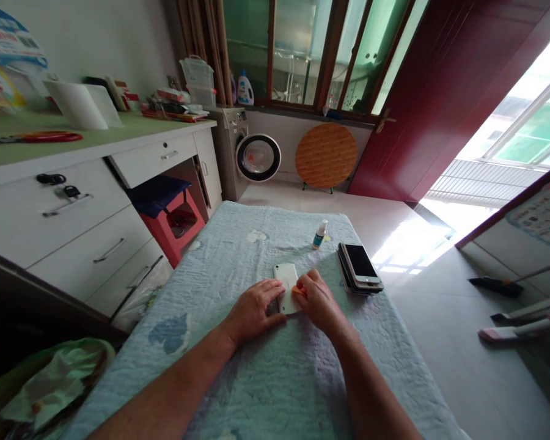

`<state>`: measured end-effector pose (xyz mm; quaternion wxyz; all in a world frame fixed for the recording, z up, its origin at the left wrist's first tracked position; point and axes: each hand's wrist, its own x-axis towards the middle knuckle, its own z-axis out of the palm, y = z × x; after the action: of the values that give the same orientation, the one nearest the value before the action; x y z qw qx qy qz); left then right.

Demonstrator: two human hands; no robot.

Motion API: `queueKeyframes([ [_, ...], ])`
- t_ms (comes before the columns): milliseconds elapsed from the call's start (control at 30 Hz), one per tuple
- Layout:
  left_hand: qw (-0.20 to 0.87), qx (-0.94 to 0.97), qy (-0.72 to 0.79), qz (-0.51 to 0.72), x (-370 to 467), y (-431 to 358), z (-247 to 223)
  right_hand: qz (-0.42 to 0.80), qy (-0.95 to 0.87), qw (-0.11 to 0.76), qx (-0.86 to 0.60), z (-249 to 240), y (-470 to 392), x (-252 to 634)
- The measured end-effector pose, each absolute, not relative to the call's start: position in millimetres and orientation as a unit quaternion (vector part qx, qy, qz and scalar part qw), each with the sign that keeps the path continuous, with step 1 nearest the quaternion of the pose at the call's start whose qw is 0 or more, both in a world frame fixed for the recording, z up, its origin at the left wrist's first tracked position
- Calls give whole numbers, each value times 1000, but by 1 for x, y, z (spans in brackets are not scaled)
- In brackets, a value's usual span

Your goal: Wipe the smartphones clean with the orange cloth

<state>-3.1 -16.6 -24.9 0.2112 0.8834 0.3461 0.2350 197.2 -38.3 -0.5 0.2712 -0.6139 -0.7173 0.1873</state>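
Note:
A white phone [285, 275] lies back side up on the light blue quilted cloth [229, 244]. My left hand [258, 307] rests against its left edge, with fingers on the phone and the thumb along its lower end. On the phone's right side, my right hand [317, 300] is closed on a small orange cloth [297, 291], which touches the back of the phone. Further up stands a small spray bottle [319, 234] with a white cap. Several phones [360, 263] are stacked to the right of my right hand.
A desk [132, 131] with a paper roll [80, 105] and red-handled scissors [52, 137] stands at the left. Below it is a red stool [176, 223]. An open washing machine [231, 146] and a round wooden board [326, 154] are beyond the cloth. A bin [105, 354] is at the lower left.

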Motion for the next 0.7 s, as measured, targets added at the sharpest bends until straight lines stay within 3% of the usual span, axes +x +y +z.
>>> queueKeyframes([
  [433,191,894,358,191,-5,-14,-19,347,-779,107,-512,30,-52,205],
  [700,189,889,351,223,-15,-9,-20,319,-759,207,-529,29,-50,199],
])
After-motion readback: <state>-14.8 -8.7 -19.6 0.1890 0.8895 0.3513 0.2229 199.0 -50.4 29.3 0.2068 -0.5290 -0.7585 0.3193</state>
